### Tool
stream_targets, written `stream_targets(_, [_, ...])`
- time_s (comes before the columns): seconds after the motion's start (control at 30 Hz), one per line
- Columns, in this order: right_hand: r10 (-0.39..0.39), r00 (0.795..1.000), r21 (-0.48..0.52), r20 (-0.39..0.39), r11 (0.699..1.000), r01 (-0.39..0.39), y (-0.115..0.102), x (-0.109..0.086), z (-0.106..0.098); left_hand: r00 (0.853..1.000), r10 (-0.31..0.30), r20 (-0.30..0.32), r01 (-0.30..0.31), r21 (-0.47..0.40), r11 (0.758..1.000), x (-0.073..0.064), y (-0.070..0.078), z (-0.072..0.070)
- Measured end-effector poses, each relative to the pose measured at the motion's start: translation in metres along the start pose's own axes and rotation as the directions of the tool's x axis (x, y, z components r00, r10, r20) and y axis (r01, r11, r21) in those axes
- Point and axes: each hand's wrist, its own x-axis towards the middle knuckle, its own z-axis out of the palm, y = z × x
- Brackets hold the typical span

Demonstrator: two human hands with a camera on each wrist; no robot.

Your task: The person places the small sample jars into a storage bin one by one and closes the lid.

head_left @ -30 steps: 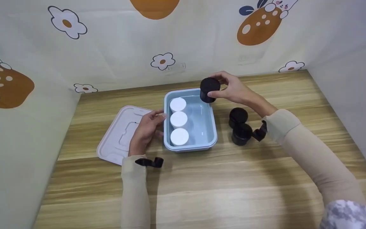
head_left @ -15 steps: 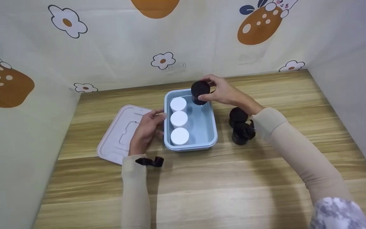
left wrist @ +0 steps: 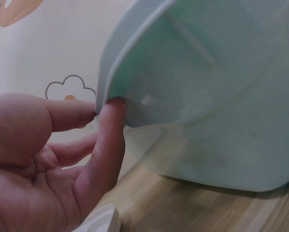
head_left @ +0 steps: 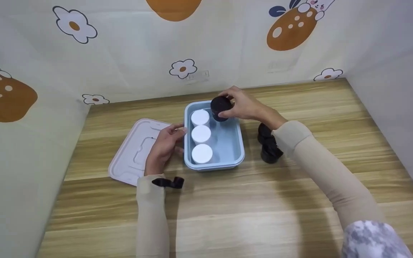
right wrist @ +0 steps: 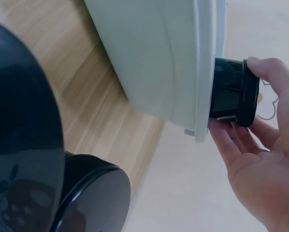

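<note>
Black plastic, by its sheen, suggests the jar (head_left: 221, 108) is light, stiff and a little slippery, so the sides around its cap (right wrist: 249, 94) seem the best hold. Thumb and fingers of the right hand (head_left: 242, 105) pinch it, its base below the rim at the far end of the blue box (head_left: 226, 143), beside the white jars (head_left: 201, 134); whether it touches bottom cannot be told. The left hand (head_left: 165, 143) pinches the box's left edge above the desk (head_left: 228, 215).
</note>
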Motion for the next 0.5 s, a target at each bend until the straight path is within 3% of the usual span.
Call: stream_targets(0.5, [-0.059, 0.995, -0.170, 0.084, 0.983, 0.073, -0.002, 0.006, 0.014, 1.000, -0.007, -0.002, 0.007, -0.010, 1.000, -0.001, 0.000, 0.000])
